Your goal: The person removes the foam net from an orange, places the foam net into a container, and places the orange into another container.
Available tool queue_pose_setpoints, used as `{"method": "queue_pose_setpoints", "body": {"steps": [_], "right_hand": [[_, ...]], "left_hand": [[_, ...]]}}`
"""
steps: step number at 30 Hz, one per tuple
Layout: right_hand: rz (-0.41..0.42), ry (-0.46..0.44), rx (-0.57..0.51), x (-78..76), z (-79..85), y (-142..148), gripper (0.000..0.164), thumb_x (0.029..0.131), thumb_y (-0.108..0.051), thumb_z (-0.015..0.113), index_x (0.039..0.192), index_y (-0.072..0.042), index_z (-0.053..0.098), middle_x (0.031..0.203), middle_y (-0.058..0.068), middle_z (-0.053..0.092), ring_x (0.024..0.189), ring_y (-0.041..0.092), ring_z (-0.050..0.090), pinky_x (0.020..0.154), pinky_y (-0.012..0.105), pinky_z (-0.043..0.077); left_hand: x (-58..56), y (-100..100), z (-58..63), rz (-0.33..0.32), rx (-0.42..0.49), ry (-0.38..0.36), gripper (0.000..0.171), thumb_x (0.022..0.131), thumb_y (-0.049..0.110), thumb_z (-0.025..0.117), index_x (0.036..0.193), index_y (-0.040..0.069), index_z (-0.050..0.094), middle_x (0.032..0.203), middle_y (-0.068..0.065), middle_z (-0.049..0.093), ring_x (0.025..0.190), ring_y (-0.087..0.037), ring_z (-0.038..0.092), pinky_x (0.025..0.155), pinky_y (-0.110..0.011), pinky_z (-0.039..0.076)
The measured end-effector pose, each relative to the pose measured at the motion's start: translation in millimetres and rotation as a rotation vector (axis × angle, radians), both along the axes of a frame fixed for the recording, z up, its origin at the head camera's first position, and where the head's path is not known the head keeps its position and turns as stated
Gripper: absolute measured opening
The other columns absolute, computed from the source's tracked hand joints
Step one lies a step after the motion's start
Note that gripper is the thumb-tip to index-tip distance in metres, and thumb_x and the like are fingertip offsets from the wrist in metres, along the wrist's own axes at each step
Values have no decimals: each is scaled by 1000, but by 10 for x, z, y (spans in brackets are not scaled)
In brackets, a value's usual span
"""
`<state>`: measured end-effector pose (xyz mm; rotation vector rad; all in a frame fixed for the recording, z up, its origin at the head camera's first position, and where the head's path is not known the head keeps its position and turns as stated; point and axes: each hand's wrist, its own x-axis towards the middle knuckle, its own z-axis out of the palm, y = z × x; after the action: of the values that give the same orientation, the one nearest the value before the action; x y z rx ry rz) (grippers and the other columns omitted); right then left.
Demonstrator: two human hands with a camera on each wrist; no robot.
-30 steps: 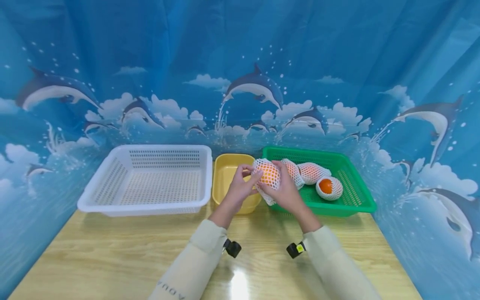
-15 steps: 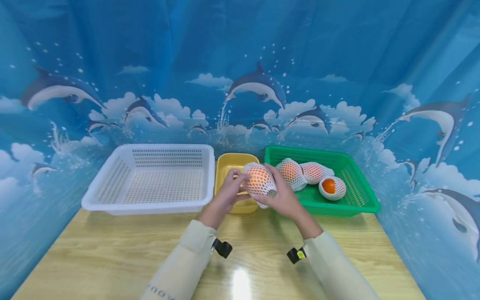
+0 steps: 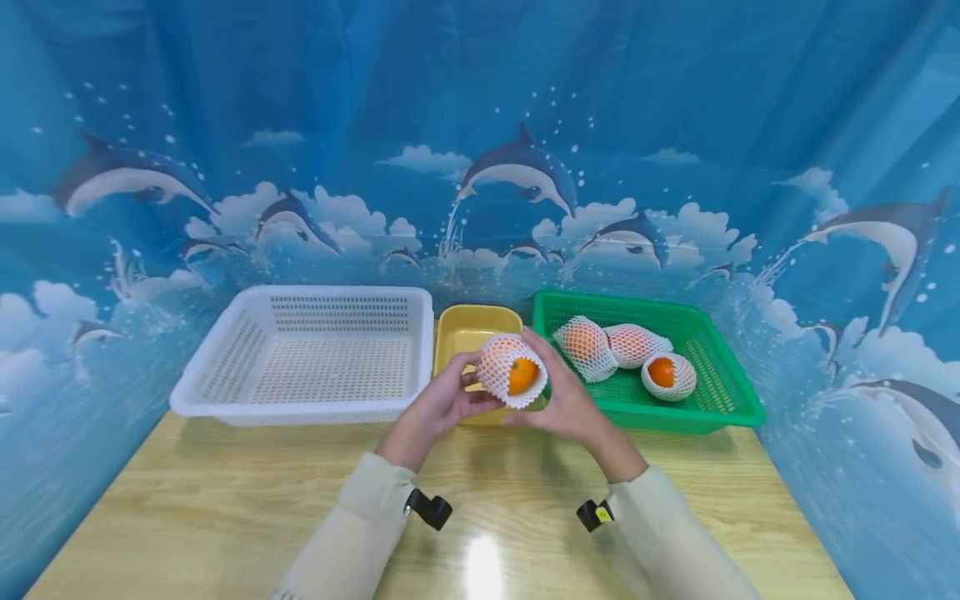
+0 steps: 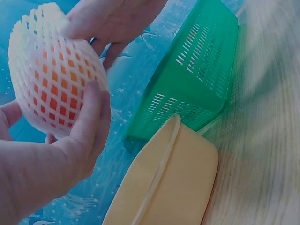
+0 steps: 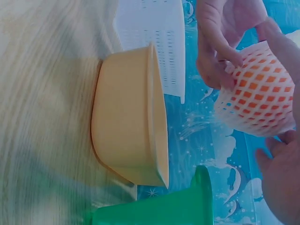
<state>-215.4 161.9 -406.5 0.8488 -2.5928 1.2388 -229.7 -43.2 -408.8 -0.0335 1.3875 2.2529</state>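
Held up over the yellow bin (image 3: 480,317) is an orange (image 3: 522,377) inside a white foam net (image 3: 496,360). The net's open end faces the head camera, so bare orange peel shows there. My left hand (image 3: 448,398) grips the fruit from the left, its fingers curled on the net (image 4: 56,84) in the left wrist view. From the other side my right hand (image 3: 566,396) holds it, with digits above and below the net (image 5: 262,89) in the right wrist view. Part of the right hand's fingers is hidden behind the fruit.
To the right, a green basket (image 3: 723,392) holds several netted fruits (image 3: 588,346); one (image 3: 671,377) shows bare orange skin. A white basket (image 3: 197,379) stands left of the yellow bin. All three containers stand on a wooden table (image 3: 225,500) before a dolphin-print curtain (image 3: 480,100).
The netted orange has moved left and slightly down, away from the green basket. It has been turned so the net's opening and the bare peel face the head camera. Both hands stay on it.
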Motion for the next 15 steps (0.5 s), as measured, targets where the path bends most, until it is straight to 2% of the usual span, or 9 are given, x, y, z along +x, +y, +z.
{"method": "queue_pose_setpoints", "body": {"steps": [4, 8, 12, 15], "right_hand": [[18, 80, -27, 8, -34, -30, 107, 68, -21, 90, 153, -25, 25, 158, 9, 27, 138, 35, 35, 105, 63, 35], [35, 148, -57, 34, -65, -59, 102, 67, -13, 90, 150, -15, 32, 152, 12, 36, 134, 35, 41, 105, 60, 37], [45, 130, -89, 87, -108, -102, 95, 68, -12, 89, 147, -10, 36, 145, 15, 45, 126, 33, 48, 101, 58, 42], [44, 70, -132, 147, -141, -145, 89, 70, -11, 88, 144, -8, 40, 139, 14, 51, 119, 31, 53, 97, 54, 47]], "left_hand": [[79, -35, -16, -62, -16, 18, 52, 99, 36, 43, 143, 9, 34, 131, -21, 40, 98, -31, 61, 90, -41, 55], [151, -54, -33, -88, -34, 34, 52, 100, 38, 44, 140, 8, 30, 128, -21, 42, 93, -29, 62, 91, -41, 55], [234, -101, -54, -90, -102, 82, 48, 101, 39, 43, 132, 5, 32, 121, -21, 47, 87, -26, 64, 90, -44, 55], [312, -162, -70, -85, -211, 123, 43, 103, 39, 41, 127, 3, 36, 117, -21, 52, 86, -26, 66, 89, -46, 55]]}}
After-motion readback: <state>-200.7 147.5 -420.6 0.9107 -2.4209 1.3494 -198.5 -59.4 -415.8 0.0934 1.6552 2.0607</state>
